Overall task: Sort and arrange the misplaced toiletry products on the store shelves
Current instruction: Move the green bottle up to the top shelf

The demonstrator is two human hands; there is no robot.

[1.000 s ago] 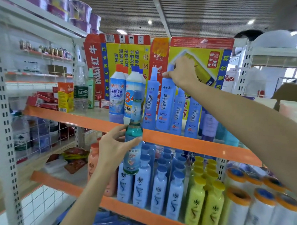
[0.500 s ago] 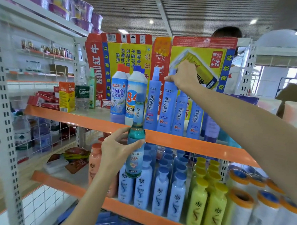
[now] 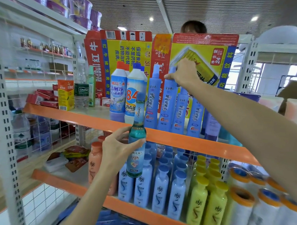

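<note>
Gripping the green bottle (image 3: 136, 140) upright below the shelf (image 3: 191, 143), the left hand (image 3: 118, 146) is waiting; right hand (image 3: 182, 74) is pinching a blue bottle (image 3: 168, 103) top—shift it aside gently.

Two bare arms reach forward and up. The left hand (image 3: 119, 145) rises from the lower centre, forearm angled upward, thumb and fingers curled in a grip at chest height (the palm faces away from the camera). The right arm stretches in from the lower right edge, nearly straight, its hand (image 3: 183, 73) held higher and farther out, knuckles toward the camera, fingers bent downward in a pinch.
</note>
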